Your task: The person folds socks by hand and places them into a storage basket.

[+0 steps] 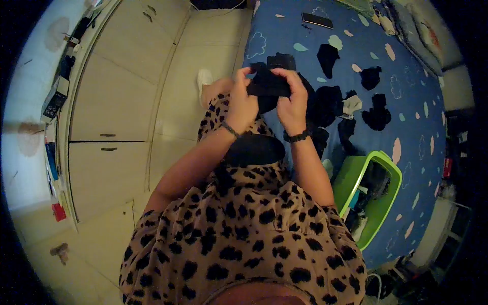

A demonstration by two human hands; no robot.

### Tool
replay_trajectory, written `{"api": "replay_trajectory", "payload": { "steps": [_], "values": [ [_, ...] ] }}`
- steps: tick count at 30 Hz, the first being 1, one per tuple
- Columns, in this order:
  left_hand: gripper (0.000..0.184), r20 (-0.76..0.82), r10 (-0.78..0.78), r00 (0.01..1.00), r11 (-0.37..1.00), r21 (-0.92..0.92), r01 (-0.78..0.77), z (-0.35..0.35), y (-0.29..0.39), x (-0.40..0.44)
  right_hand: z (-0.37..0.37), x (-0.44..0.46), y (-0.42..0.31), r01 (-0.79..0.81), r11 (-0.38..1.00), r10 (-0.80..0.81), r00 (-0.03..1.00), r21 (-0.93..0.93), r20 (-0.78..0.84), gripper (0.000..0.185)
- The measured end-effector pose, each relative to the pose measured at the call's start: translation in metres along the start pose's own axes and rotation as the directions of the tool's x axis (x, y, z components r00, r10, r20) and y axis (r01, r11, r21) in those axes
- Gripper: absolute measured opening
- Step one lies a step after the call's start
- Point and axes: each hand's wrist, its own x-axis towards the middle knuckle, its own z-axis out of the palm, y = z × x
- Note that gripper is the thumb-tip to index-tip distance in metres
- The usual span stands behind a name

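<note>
Between my hands, over my lap, a black cloth item (268, 85) is stretched. My left hand (243, 99) pinches its left side with thumb and fingers. Its right side is gripped by my right hand (293, 99). Just beyond my right hand, more black cloth pieces lie on the blue bedsheet (305, 58). A black bundle (327, 105) sits to the right, beside a light grey cloth piece (352, 105). Another dark garment (247, 150) rests on my lap.
A green basket (376, 231) holding dark and light cloth stands on the bed at the right. Several black pieces (377, 113) are scattered farther right. A phone (317, 21) lies at the bed's far end. Pale cabinets (109, 112) line the left.
</note>
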Motion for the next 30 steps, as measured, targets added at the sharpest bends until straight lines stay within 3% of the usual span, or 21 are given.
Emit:
{"api": "replay_trajectory", "payload": {
  "steps": [2,3,4,5,6,8,9,11,12,13,15,17,19,21,22,23,25,27,28,29,30],
  "values": [
    [0.05,0.031,-0.144,0.989,0.982,-0.12,0.147,-0.007,-0.012,0.012,0.008,-0.011,0.013,-0.292,0.881,0.254,0.955,0.372,0.151,0.037],
    [0.05,0.079,-0.286,0.955,0.926,-0.232,0.297,-0.009,-0.015,0.014,0.007,-0.012,0.01,-0.295,0.88,0.256,0.955,0.371,0.152,0.037],
    [0.045,0.082,-0.461,0.884,0.806,-0.377,0.456,-0.011,0.016,0.015,0.004,-0.014,0.004,-0.524,0.602,0.443,0.847,0.603,0.294,0.033],
    [0.045,0.083,-0.462,0.883,0.806,-0.377,0.457,-0.014,0.016,0.014,0.0,-0.014,-0.003,-0.661,0.213,0.538,0.694,0.72,0.478,0.03],
    [0.041,0.208,-0.518,0.83,0.689,-0.474,0.548,-0.018,0.015,0.013,-0.003,-0.012,-0.01,-0.672,0.175,0.536,0.678,0.719,0.503,0.025],
    [0.038,0.338,-0.543,0.768,0.552,-0.545,0.631,-0.029,-0.002,0.009,-0.006,-0.011,-0.005,-0.656,0.258,0.529,0.71,0.709,0.465,0.024],
    [0.033,0.475,-0.311,0.823,0.82,-0.303,0.485,-0.032,-0.028,0.003,-0.008,-0.01,-0.002,-0.633,0.342,0.52,0.743,0.694,0.422,0.023],
    [0.03,0.647,-0.088,0.757,0.977,-0.092,0.192,-0.031,-0.023,-0.002,-0.013,-0.009,0.007,-0.642,0.325,0.52,0.735,0.695,0.435,0.022],
    [0.031,0.715,-0.285,0.638,0.624,-0.367,0.69,-0.032,0.009,-0.007,-0.014,-0.01,0.011,-0.658,0.301,0.52,0.72,0.69,0.46,0.022],
    [0.033,0.829,-0.355,0.433,-0.009,-0.466,0.885,-0.034,0.027,-0.011,-0.015,-0.011,0.012,-0.656,0.304,0.52,0.722,0.691,0.457,0.022],
    [0.037,0.835,-0.286,0.47,0.115,-0.457,0.882,-0.041,0.022,-0.015,-0.012,-0.015,0.013,-0.712,0.123,0.447,0.661,0.691,0.603,0.021],
    [0.039,0.806,-0.203,0.555,0.289,-0.493,0.821,-0.047,0.021,-0.017,-0.006,-0.023,0.024,-0.731,0.118,0.365,0.661,0.672,0.656,0.02],
    [0.041,0.789,-0.079,0.61,0.232,-0.58,0.781,-0.043,0.024,-0.021,0.009,-0.036,0.02,-0.687,0.006,0.145,0.72,0.727,0.679,0.025],
    [0.044,0.754,0.054,0.654,0.164,-0.653,0.739,-0.042,0.032,-0.02,0.015,-0.041,0.0,-0.286,0.491,-0.104,0.918,0.823,0.382,0.032],
    [0.052,0.73,0.091,0.678,0.238,-0.677,0.697,-0.046,0.04,-0.017,0.017,-0.042,-0.008,-0.53,0.278,0.178,0.848,0.801,0.499,0.034],
    [0.06,0.702,0.13,0.7,0.308,-0.7,0.645,-0.05,0.045,-0.015,0.015,-0.041,-0.017,-0.682,-0.002,0.404,0.668,0.731,0.625,0.037],
    [0.067,0.68,0.214,0.702,0.358,-0.723,0.591,-0.054,0.039,-0.014,-0.006,-0.038,-0.023,-0.521,0.453,0.263,0.853,0.723,0.45,0.043],
    [0.066,0.706,0.193,0.681,0.235,-0.707,0.667,-0.056,0.035,-0.016,-0.016,-0.035,-0.012,-0.569,0.014,0.379,0.764,0.822,0.522,0.045],
    [0.066,0.711,0.19,0.678,0.234,-0.703,0.672,-0.057,0.031,-0.019,-0.02,-0.032,-0.018,-0.582,0.156,0.412,0.773,0.798,0.482,0.035],
    [0.066,0.751,0.146,0.644,0.164,-0.66,0.733,-0.056,0.027,-0.021,-0.02,-0.033,-0.015,-0.579,0.154,0.42,0.771,0.8,0.478,0.035],
    [0.065,0.789,0.111,0.605,0.091,-0.614,0.784,-0.054,0.027,-0.021,-0.021,-0.033,-0.009,-0.652,0.375,0.441,0.751,0.659,0.492,0.031]
  ]
}}
